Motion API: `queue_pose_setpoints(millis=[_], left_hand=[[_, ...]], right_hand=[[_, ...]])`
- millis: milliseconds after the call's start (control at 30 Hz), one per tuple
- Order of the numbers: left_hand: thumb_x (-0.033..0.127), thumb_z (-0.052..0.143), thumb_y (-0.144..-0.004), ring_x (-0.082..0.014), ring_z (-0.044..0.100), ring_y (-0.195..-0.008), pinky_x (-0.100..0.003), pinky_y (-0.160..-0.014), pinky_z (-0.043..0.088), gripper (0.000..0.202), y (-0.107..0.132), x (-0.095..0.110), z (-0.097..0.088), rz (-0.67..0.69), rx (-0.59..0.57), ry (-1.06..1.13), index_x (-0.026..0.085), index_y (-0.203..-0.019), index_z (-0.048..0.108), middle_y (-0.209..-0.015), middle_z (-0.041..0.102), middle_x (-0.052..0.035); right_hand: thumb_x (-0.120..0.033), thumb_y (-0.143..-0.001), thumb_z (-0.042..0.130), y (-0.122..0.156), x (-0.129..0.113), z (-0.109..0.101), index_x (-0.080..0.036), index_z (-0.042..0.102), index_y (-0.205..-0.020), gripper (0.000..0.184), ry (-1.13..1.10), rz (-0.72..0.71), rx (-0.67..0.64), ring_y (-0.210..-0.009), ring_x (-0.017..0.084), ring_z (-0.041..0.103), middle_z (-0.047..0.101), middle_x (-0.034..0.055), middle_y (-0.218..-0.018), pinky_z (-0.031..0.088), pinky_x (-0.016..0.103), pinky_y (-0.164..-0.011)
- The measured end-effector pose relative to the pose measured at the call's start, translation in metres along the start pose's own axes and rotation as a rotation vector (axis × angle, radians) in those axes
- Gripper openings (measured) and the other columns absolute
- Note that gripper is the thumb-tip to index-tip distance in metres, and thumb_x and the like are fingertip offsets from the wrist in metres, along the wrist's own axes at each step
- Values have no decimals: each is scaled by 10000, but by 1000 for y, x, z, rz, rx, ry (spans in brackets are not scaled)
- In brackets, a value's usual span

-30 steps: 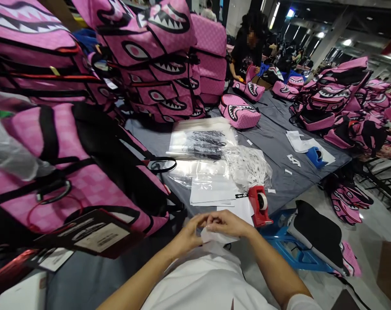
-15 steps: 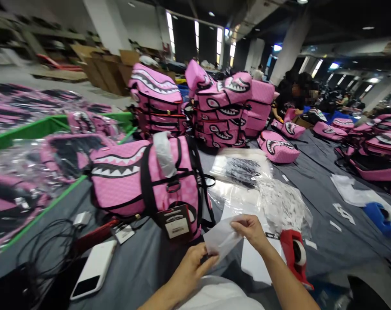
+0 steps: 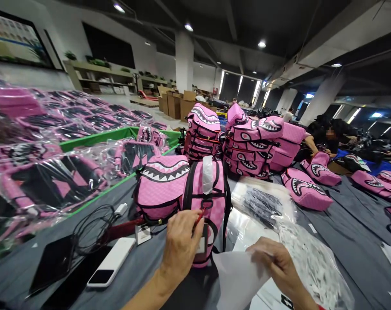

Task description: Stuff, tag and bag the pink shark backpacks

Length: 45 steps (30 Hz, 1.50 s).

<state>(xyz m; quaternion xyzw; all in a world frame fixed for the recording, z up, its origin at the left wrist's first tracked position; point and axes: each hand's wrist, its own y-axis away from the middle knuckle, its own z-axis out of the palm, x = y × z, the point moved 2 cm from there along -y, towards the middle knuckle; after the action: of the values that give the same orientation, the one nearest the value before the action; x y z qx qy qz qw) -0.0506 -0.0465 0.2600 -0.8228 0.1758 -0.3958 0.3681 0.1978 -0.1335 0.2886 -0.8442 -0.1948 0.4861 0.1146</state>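
My left hand (image 3: 181, 241) is closed at the front of a pink backpack (image 3: 164, 185) with a shark-mouth print. Its fingertips pinch a thin red edge that looks like the top of the dark hang tag (image 3: 201, 246), whose lower part with a white label shows behind the hand. My right hand (image 3: 275, 260) pinches a thin translucent white sheet (image 3: 237, 275), which hangs to the left of its fingers over the table. The backpack stands upright with a strip of white wrapping (image 3: 207, 174) round its top handle.
A white phone-like device (image 3: 111, 262), black cables (image 3: 95, 232) and a dark tablet (image 3: 51, 262) lie at left. Plastic bags (image 3: 314, 258) lie at right. Stacked pink backpacks (image 3: 248, 146) stand behind. A green-edged bin (image 3: 101, 140) holds wrapped ones. Another person (image 3: 327, 142) works at far right.
My left hand has let go of the white sheet and moved up to the backpack's hang tag. My right hand still holds the sheet. The view has turned left and up.
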Motion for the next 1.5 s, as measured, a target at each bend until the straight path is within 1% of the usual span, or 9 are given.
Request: queue_pose_setpoints(millis=[133,300,433,567,800,933,1033,1300,1500], left_hand=[[638,589,-859,-140,530,-592,-263,-574,433,434,-25,-19,-26,-505,-260,489,215,-764,612,-629,571,37],[560,889,-501,-103,529,-569,-210,-526,417,546,-73,-10,-36,-935,-465,1005,171,-751,599,-670,599,18],[583,784,-684,-91,474,-536,-206,-500,391,449,-74,15,-32,-709,-570,965,179,-722,591,-627,536,38],[476,636,-881,-155,622,-755,-252,-694,517,308,-34,20,-27,-302,-367,677,197,-759,685,-789,639,-17],[149,417,-1022,-157,713,-994,-253,-883,547,415,28,-3,-11,340,-110,185,235,-1410,536,-1131,749,-54],[369,558,-993,-249,672,-1033,-385,-919,524,330,2,-19,-14,149,147,-112,200,-1276,565,-1117,694,-97],[631,549,-923,-290,630,-959,-448,-831,537,439,-22,-27,-10,-79,156,-116,202,-1016,566,-1002,605,-86],[578,564,-924,-260,590,-968,-433,-846,552,397,-19,-29,3,-166,224,20,210,-1071,533,-1101,537,-90],[452,514,-956,-302,585,-1110,-495,-950,530,250,-26,-29,-5,-109,25,-80,220,-1009,591,-1136,527,-103]], right_hand=[[-466,-944,631,-26,-3,1,-183,760,-897,314,-53,155,-14,-644,165,621,687,50,-745,467,248,-561],[-229,-877,606,-70,-10,64,-191,675,-815,100,123,170,-280,-583,120,561,659,-7,-671,353,212,-537],[-168,-779,654,-102,-18,90,-199,638,-760,41,638,79,-53,-577,128,568,658,-4,-638,237,239,-543],[-186,-756,639,-115,-17,75,-204,622,-773,30,814,67,309,-577,144,574,644,-3,-626,227,253,-560],[-162,-705,582,-117,-10,67,-223,593,-780,96,728,111,329,-516,137,511,553,-55,-557,252,240,-557],[-170,-717,577,-118,-11,69,-227,597,-781,88,750,76,328,-516,142,535,567,-53,-557,245,246,-557],[-213,-775,583,-117,-8,69,-225,599,-781,21,760,36,346,-519,149,566,600,-37,-570,252,250,-560],[-355,-961,495,-112,-1,73,-210,613,-792,252,684,-25,383,-500,148,592,635,-5,-576,285,255,-550],[-304,-934,531,-115,-4,77,-206,620,-816,177,718,-22,345,-534,153,621,662,0,-609,279,256,-559]])
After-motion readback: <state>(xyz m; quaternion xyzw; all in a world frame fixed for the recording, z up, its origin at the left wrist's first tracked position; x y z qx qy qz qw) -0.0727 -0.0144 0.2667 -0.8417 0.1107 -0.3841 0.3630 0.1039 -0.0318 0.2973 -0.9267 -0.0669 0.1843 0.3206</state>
